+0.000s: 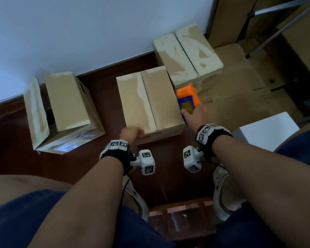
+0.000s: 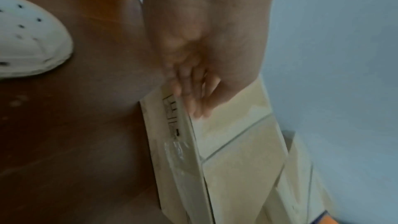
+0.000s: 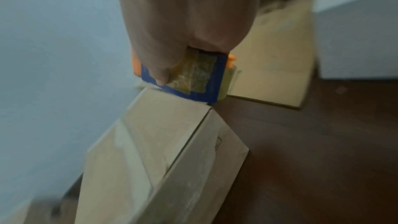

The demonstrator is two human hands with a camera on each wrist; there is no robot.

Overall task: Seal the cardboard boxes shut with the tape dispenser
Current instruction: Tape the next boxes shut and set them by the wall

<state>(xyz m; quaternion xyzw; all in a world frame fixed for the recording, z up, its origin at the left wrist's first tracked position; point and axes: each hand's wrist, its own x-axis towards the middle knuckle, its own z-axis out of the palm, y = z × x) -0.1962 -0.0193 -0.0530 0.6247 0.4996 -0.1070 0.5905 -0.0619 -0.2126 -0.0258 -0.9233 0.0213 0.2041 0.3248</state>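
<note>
Open box (image 1: 64, 111) left, taped box (image 1: 186, 54) behind dispenser (image 1: 187, 99)

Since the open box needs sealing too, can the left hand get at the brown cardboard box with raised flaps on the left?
Probably yes: the left hand rests on the middle closed box, and only bare dark floor separates it from the open box.

A pale bluish-white wall (image 1: 97, 29) meets a dark reddish-brown wooden floor (image 1: 75, 165). Flattened cardboard sheets (image 1: 240, 97) cover the floor at right, near metal stand legs (image 1: 276, 33). The light is dim.
</note>
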